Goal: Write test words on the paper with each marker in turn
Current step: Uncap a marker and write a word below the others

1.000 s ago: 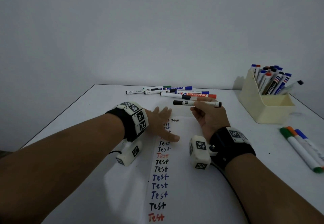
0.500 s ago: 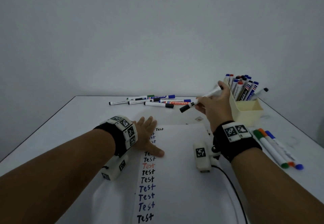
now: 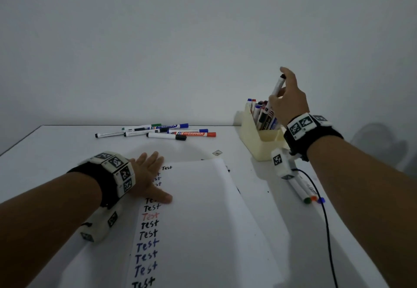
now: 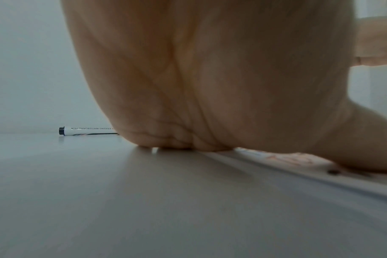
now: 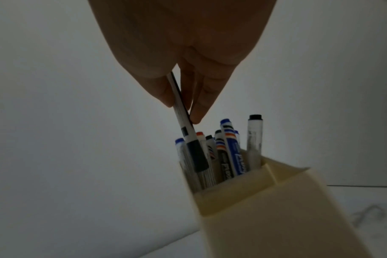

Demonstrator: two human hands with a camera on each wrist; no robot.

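The right hand, pinching a capped black marker cap-down, has carried it from above the paper to the cream holder: probably returning a tested marker. The left hand, fingers flat, is pressing the paper.

Cream holder; white paper; black-capped white marker.
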